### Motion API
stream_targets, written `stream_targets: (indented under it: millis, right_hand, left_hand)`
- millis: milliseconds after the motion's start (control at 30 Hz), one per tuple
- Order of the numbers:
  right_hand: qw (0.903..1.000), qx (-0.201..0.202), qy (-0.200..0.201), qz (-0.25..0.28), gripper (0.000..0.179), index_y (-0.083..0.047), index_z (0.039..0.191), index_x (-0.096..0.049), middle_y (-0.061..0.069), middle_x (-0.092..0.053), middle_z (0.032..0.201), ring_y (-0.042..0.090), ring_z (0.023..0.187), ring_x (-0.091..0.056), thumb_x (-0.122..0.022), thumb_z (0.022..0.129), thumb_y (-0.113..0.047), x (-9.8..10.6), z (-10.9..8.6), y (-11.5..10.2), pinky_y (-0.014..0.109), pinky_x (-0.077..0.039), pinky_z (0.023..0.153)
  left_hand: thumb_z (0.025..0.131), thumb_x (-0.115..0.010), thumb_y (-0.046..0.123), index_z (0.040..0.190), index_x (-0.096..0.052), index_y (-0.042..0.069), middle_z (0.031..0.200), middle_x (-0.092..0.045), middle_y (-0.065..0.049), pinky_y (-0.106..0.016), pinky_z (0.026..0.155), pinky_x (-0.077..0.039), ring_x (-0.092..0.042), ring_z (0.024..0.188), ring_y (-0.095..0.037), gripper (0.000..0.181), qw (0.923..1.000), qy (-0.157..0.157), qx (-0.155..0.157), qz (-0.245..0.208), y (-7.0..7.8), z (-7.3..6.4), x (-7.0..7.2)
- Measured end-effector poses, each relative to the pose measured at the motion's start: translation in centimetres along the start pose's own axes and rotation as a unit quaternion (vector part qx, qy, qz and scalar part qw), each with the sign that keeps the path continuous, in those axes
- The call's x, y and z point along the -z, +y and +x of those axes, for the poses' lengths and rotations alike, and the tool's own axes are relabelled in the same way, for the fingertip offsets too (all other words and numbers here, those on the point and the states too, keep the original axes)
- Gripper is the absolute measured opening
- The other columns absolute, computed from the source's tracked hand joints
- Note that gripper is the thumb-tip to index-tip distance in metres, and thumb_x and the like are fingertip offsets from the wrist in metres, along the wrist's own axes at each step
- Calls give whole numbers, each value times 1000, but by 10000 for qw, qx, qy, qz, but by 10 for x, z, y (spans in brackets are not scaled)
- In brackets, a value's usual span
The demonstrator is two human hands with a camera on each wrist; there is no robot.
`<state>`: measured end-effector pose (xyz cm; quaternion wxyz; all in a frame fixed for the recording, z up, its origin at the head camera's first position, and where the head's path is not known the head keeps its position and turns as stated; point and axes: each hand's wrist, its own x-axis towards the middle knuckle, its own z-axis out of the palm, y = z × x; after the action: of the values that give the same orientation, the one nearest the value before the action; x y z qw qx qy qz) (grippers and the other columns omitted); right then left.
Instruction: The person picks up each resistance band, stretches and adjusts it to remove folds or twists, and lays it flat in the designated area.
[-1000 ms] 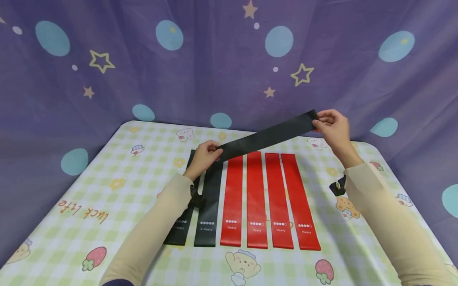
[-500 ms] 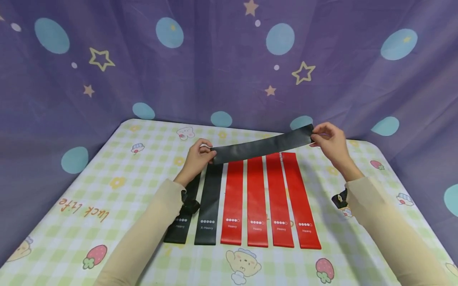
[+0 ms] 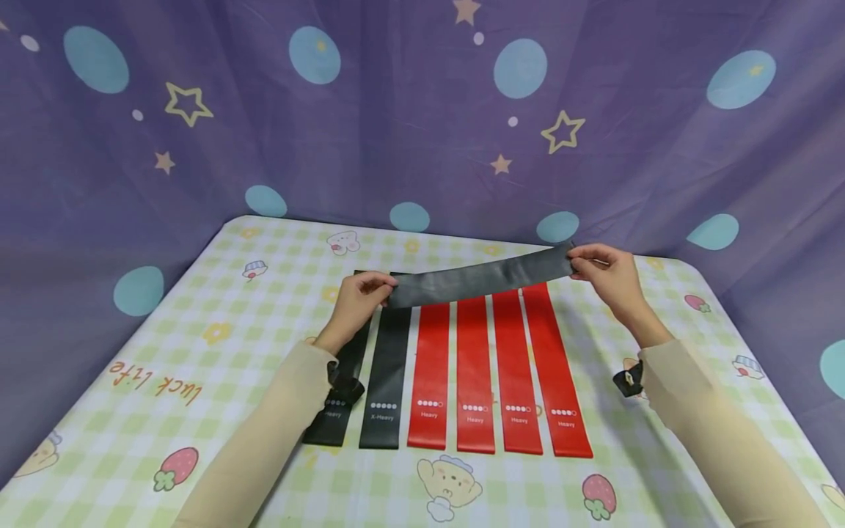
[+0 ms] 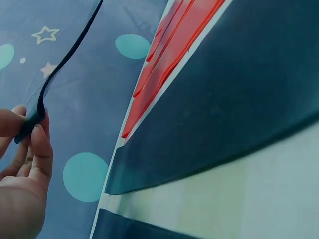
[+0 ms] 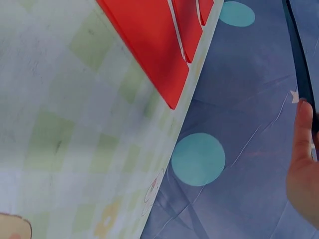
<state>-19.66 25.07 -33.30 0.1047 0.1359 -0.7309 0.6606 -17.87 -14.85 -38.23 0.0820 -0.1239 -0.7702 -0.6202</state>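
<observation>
A black resistance band [image 3: 478,280] is stretched out above the table between my two hands, its right end a little higher. My left hand [image 3: 356,304] pinches one end between thumb and fingers; the left wrist view shows that grip on the band's end [image 4: 32,124]. The other end is pinched by my right hand [image 3: 610,286], which is partly cut off in the right wrist view. Beneath lie two black bands, one marked X-Heavy [image 3: 383,381], the other [image 3: 330,418] partly behind my left wrist. Beside them are several red bands marked Heavy [image 3: 475,367], laid side by side; the held band hides some far ends.
The table wears a green-and-white checked cloth [image 3: 218,396] with cartoon prints. A purple curtain [image 3: 409,132] with stars and blue dots hangs right behind its far edge. A black strap device [image 3: 346,385] sits on my left wrist, another [image 3: 628,379] on my right.
My right hand has come down, bringing its end of the black band lower, so the band is less slanted. My left hand has shifted slightly left. The bands on the table have stayed put.
</observation>
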Motion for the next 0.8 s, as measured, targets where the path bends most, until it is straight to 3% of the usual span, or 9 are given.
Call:
stream_targets:
  millis: [167, 333, 433, 667, 733, 800]
  right_hand:
    - [9995, 34, -286, -137, 14, -2, 99, -70, -8, -69, 90, 3, 73, -67, -59, 91, -1, 8, -1, 3, 17, -55, 69]
    - [9974, 56, -673, 231, 25, -3, 102, -70, -7, -69, 96, 5, 79, -66, -48, 93, 7, 15, -3, 6, 17, -55, 73]
    - [9965, 65, -823, 86, 30, -4, 104, -69, -9, -70, 96, 3, 82, -65, -47, 92, 11, 18, -4, 6, 15, -54, 75]
    - [9962, -94, -799, -341, 26, -8, 106, -70, -14, -70, 93, -3, 87, -67, -61, 87, 7, 20, -4, 4, 12, -52, 78]
    - [9967, -155, -748, -278, 24, -7, 105, -70, -13, -70, 93, -2, 85, -68, -61, 87, 7, 20, -4, 4, 12, -52, 77]
    - [9971, -160, -669, -320, 22, -7, 104, -70, -14, -71, 92, -1, 83, -69, -61, 87, 5, 19, -3, 5, 13, -53, 76]
  left_hand:
    - [89, -55, -4, 110, -67, -6, 100, -67, -16, -34, 68, -54, -57, 69, -7, 25, 9996, -149, -17, -224, -4, -2, 4]
    - [84, -51, -13, 115, -62, -10, 93, -67, 0, -22, 67, -51, -59, 77, -5, 33, 9974, -283, -148, -647, -7, -4, 7]
    - [83, -51, -14, 116, -62, -10, 92, -66, 6, -16, 67, -49, -60, 79, -5, 36, 9970, -332, -95, -692, -7, -4, 8]
    - [88, -59, -4, 117, -63, -7, 89, -67, 5, -20, 73, -54, -65, 80, -8, 30, 9979, -380, -87, -520, -8, -4, 10]
    - [90, -59, 0, 116, -63, -8, 90, -70, -2, -22, 73, -54, -67, 79, -8, 28, 9981, -370, -58, -481, -4, -5, 10]
    - [91, -60, 4, 115, -63, -9, 86, -72, 3, -24, 71, -55, -67, 75, -5, 28, 9987, -279, 34, -420, -3, -4, 9]
